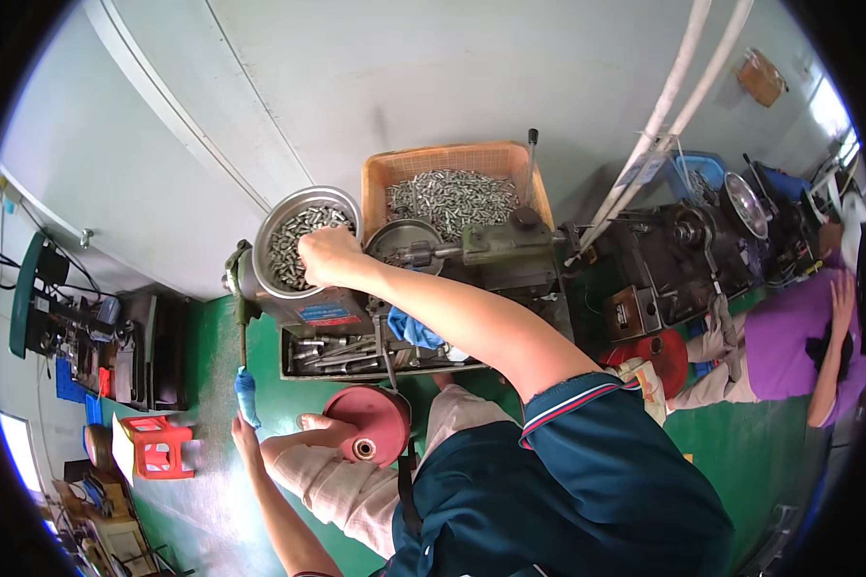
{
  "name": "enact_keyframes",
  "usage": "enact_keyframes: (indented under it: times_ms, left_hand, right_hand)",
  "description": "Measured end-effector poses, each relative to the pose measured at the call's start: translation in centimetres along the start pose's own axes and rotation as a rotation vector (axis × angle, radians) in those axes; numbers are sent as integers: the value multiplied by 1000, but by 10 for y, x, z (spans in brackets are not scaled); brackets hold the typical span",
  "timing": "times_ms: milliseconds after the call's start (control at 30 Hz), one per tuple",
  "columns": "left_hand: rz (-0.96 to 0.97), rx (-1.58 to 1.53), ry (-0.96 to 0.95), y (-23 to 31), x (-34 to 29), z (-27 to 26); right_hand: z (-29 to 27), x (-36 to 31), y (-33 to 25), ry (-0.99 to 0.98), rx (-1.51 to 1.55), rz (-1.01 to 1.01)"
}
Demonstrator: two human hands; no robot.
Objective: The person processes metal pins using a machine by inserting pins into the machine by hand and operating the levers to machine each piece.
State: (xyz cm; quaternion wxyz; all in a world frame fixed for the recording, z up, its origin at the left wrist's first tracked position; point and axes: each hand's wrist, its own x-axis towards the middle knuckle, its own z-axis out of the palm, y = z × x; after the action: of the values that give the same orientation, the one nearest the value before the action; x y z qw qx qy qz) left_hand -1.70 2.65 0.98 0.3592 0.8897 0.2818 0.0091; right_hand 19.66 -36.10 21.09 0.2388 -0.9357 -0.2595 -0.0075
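One hand at a bowl of metal bits, one down by a blue handle

The right hand (325, 256) is over the right side of a round metal bowl (307, 196). Small shiny metal bits (287, 252) fill the bowl. We see the back of this hand, and its fingertips are hidden under it. I cannot tell if its grip is spread or pinching a bit.

The left hand (247, 438) is low down, at the bottom end of a handle wrapped in blue (246, 392). Its fingers are too small to see well, so I cannot tell if its grip is around the handle or just touching it.

Behind the machine (495, 243) is an orange basket (377, 173) with a big pile of more bits. The machine hides part of a round pan (395, 236). The right arm covers part of the long tool box (285, 358) and comes close to a blue cloth (414, 329). Far right, another person in purple (789, 332) is partly lost at the dark edge.
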Motion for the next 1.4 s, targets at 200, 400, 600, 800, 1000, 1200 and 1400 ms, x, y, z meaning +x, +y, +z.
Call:
enact_keyframes:
  times_ms: [200, 400, 600, 800, 1000, 1200, 1400]
  left_hand:
    - [-130, 633, -238, 20, -30, 22]
    - [-234, 848, -249, 25, -36, 32]
    - [-378, 687, 106, 28, -68, 26]
    - [-431, 525, 246, -38, -101, 10]
    - [-563, 346, 174, -42, -102, 1]
    - [-446, 401, 391, -24, -107, 20]
    - [-413, 383, 388, -30, -114, 19]
  right_hand:
    - [2, -2, 14, 75, 111, 33]
    - [4, 1, 14, 211, 213, 86]
    - [4, 3, 18, 232, 149, 69]
    - [-12, -8, 49, 491, 879, -50]
    - [-18, -28, 136, 452, 284, 239]
    - [-20, -16, 139, 478, 18, 196]
    - [-25, 11, 40, 69, 97, -192]
